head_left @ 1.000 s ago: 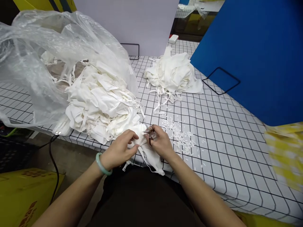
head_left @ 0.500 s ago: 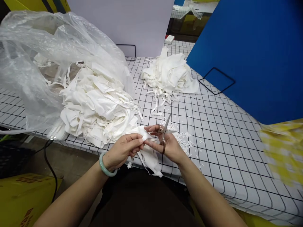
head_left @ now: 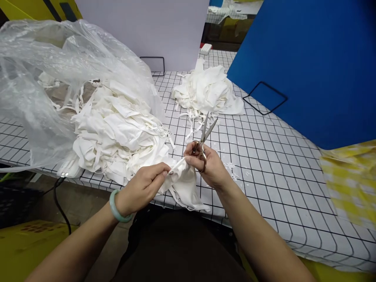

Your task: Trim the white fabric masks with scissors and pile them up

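My left hand [head_left: 147,184], with a pale green bangle [head_left: 117,207] on its wrist, pinches the edge of a white cloth piece [head_left: 186,186]. That piece hangs down over the table's front edge. The fingers of my right hand [head_left: 210,166] are closed around a pair of scissors [head_left: 203,141], blades parted and pointing away from me. Its thumb and finger also pinch the cloth's edge, which is stretched between both hands. To the left lies a big heap of white cloth pieces [head_left: 117,125] with straps. A smaller heap [head_left: 205,90] sits farther back.
A clear plastic bag [head_left: 32,117] stands behind and left of the big heap. A white power strip [head_left: 69,167] is at the front edge. Small white clippings [head_left: 230,166] lie right of my hands. A blue board [head_left: 317,70] and a yellow checked cloth [head_left: 349,180] are on the right.
My left hand has moved left and down, drawing the cloth's edge out straight between the hands. The scissors have turned, and their blades now point more away from me.
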The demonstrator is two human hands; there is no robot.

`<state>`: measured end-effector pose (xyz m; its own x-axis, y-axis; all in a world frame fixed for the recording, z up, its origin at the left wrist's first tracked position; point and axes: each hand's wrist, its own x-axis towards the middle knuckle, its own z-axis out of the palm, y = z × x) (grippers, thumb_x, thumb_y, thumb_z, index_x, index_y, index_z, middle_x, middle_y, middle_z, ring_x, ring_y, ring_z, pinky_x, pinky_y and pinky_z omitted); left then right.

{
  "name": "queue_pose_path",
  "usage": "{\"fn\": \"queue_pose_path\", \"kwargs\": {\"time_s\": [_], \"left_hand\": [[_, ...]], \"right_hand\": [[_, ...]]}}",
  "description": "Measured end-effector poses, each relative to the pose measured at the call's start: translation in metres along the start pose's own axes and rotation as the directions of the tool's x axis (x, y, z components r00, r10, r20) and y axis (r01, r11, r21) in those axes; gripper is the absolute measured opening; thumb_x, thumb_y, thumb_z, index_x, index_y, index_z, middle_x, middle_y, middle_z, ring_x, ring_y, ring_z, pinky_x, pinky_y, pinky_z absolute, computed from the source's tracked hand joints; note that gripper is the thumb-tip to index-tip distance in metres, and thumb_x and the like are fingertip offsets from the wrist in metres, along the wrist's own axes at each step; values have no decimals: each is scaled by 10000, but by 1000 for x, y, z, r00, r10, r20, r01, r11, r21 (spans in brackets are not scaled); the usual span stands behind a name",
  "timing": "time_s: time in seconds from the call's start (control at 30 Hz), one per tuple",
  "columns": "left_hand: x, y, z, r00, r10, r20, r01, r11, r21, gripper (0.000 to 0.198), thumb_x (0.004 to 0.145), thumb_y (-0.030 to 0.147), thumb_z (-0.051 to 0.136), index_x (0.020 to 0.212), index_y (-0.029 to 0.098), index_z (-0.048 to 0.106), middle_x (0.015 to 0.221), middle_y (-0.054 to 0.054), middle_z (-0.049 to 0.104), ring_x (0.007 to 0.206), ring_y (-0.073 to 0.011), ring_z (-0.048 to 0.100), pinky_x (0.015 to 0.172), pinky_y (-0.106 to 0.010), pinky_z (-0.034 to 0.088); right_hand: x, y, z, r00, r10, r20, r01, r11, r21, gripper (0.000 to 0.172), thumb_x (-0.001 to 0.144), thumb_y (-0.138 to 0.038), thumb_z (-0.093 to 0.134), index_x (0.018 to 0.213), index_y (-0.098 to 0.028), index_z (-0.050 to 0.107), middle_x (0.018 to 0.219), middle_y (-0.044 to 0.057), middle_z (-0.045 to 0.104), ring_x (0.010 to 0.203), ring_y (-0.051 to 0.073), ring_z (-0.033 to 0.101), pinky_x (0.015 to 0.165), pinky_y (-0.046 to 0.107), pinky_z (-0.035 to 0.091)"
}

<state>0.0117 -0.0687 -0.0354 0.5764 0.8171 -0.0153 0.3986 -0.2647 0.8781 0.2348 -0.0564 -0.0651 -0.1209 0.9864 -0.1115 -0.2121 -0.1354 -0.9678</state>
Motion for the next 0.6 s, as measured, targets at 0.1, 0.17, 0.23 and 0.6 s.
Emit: {"fn": "queue_pose_path", "kwargs": {"time_s": [0.1, 0.17, 0.23, 0.6], "left_hand": [[-1, 10, -5, 996, -15, 87, 26, 991, -129, 293, 1019, 339, 479, 926, 180, 708, 734, -18, 577, 667, -145, 524, 628, -252, 441], [1, 14, 0, 997, 74, -13, -75, 983, -167, 288, 1008, 339, 514, 907, 184, 735, 872, -60, 604, 834, -177, 578, 784, -283, 494], [5, 13, 10, 975, 157, -159, -189, 958, -216, 268, 1002, 315, 532, 886, 190, 740, 1072, -96, 597, 1063, -219, 572, 977, -336, 468], [13, -5, 55, 952, 17, -307, -153, 892, -426, 313, 1003, 344, 508, 803, 190, 693, 1054, -103, 546, 1128, -261, 519, 920, -369, 476]], "right_hand": [[7, 4, 7, 999, 34, 12, -35, 998, 53, 346, 668, -356, 845, 900, -238, 617, 814, -26, 563, 658, 113, 498, 605, 250, 450], [7, 13, 15, 997, 64, 38, -67, 993, 95, 382, 643, -362, 869, 895, -236, 611, 812, -32, 570, 665, 113, 515, 623, 248, 461], [2, 24, 26, 994, 97, 54, -105, 982, 160, 442, 609, -395, 893, 898, -239, 597, 820, -34, 582, 691, 124, 547, 662, 261, 484], [-62, 5, 1, 996, -86, -18, 58, 799, -599, 396, 770, -615, 731, 835, -236, 637, 855, 43, 610, 839, 242, 576, 751, 390, 478]]}}
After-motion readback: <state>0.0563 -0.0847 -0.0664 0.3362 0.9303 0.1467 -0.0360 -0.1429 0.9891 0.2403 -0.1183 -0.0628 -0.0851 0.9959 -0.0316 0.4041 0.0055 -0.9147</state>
